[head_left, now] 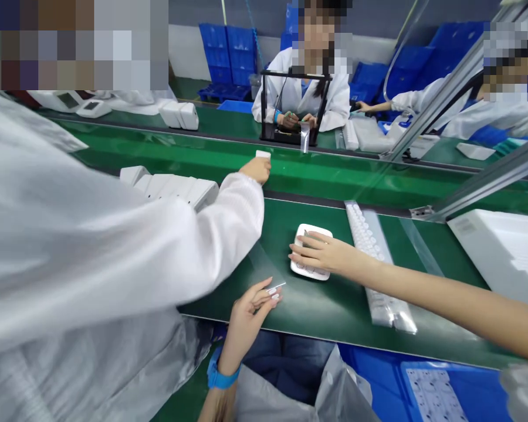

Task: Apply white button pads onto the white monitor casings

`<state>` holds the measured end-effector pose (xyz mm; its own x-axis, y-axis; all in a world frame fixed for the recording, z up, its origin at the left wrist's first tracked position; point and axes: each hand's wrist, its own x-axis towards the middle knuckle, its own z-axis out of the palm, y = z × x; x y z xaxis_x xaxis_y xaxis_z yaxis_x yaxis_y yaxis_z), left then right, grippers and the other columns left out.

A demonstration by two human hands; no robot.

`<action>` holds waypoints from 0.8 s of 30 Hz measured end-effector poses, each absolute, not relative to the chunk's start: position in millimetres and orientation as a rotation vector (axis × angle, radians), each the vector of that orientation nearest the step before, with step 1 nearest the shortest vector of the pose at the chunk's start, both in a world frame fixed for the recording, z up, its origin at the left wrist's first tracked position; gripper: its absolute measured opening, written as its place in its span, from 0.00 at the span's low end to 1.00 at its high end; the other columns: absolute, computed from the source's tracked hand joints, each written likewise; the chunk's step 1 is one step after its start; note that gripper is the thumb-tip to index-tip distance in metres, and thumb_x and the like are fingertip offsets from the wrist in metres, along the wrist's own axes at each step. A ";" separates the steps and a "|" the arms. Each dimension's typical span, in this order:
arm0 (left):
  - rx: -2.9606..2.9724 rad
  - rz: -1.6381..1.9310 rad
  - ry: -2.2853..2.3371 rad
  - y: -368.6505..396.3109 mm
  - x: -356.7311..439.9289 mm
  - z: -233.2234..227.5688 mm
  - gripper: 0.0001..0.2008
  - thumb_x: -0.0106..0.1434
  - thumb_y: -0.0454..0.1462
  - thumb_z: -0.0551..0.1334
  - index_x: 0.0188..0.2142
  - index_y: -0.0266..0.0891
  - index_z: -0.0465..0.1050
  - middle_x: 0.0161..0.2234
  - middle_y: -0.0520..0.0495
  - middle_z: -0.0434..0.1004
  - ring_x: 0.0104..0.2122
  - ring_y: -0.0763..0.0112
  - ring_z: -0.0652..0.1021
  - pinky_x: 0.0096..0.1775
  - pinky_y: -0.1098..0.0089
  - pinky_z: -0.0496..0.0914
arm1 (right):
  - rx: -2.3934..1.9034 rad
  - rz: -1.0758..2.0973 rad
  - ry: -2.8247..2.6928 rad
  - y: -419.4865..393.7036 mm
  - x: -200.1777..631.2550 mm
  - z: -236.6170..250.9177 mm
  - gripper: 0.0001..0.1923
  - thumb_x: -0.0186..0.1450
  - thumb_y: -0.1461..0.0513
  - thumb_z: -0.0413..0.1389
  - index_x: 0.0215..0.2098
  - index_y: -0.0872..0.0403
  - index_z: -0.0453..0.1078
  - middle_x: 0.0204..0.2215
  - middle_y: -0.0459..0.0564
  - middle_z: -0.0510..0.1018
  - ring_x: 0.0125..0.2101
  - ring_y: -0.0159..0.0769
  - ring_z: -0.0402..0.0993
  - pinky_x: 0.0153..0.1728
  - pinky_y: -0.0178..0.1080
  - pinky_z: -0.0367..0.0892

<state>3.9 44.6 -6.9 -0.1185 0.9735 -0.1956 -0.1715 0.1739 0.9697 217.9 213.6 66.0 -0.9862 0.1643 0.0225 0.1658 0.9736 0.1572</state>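
My right hand (319,255) lies over a white device (308,273) with rounded corners on the green bench. Its fingers are stretched across the device's top face and hide much of it. Lower and to the left, my left hand (253,308), with a blue band on the wrist, is raised near the bench's front edge. Its thumb and fingers are pinched on a thin clear strip (278,287), seen almost edge-on. The strip is apart from the device.
A co-worker's white sleeve (229,234) crosses from the left, its hand holding a small white piece (263,155) over the green conveyor (334,173). White housings (171,189) stand left. Right are clear-wrapped strips (378,266), a white tray (501,246) and a metal post (426,111).
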 end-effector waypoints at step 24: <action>1.364 1.280 1.484 45.5 14.1 -10.6 0.13 0.66 0.32 0.63 0.49 0.43 0.78 0.45 0.49 0.85 0.42 0.66 0.85 0.45 0.72 0.80 | -0.886 0.826 -1.807 96.6 166.6 18.1 0.07 0.67 0.68 0.58 0.38 0.50 0.76 0.36 0.49 0.78 0.36 0.35 0.79 0.38 0.38 0.76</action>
